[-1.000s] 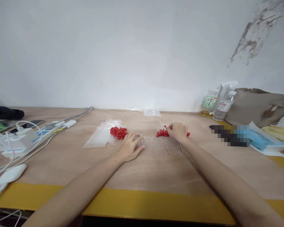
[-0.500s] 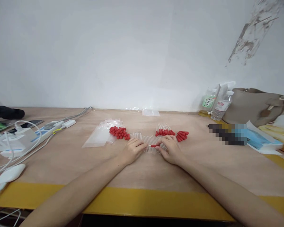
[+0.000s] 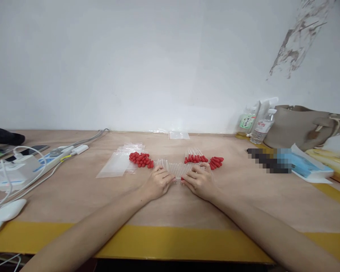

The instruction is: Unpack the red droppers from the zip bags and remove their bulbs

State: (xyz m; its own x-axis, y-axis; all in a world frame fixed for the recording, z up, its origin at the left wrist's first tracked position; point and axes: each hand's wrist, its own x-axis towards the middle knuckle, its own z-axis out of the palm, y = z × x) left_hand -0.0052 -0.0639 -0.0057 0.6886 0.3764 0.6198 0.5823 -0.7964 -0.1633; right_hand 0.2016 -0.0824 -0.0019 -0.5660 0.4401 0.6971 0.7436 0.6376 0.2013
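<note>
Between my hands a thin clear dropper tube (image 3: pixel 178 178) lies crosswise. My left hand (image 3: pixel 159 183) is closed, pinching its left end. My right hand (image 3: pixel 200 182) is closed round a red rubber bulb (image 3: pixel 182 178) at the tube's right end; most of the bulb is hidden by the fingers. Just behind the hands spreads a row of clear tubes (image 3: pixel 180 169), partly covered by them. Left of the row is a heap of red bulbs (image 3: pixel 140 159). Droppers with red bulbs (image 3: pixel 195 158) lie behind my right hand, and more red bulbs (image 3: pixel 216 163) sit to its right.
Clear plastic bags (image 3: pixel 112 164) lie left of the heap. Farther left are a power strip (image 3: pixel 52 155), chargers and cables. At the right stand two bottles (image 3: pixel 263 126), a grey-brown bag (image 3: pixel 297 128) and a blue packet (image 3: pixel 307 164). A yellow strip (image 3: pixel 170 241) edges the table.
My right fingers have closed farther over the red bulb, which now shows only its tip, and the right hand has shifted slightly left. The view has turned a little to the right.
</note>
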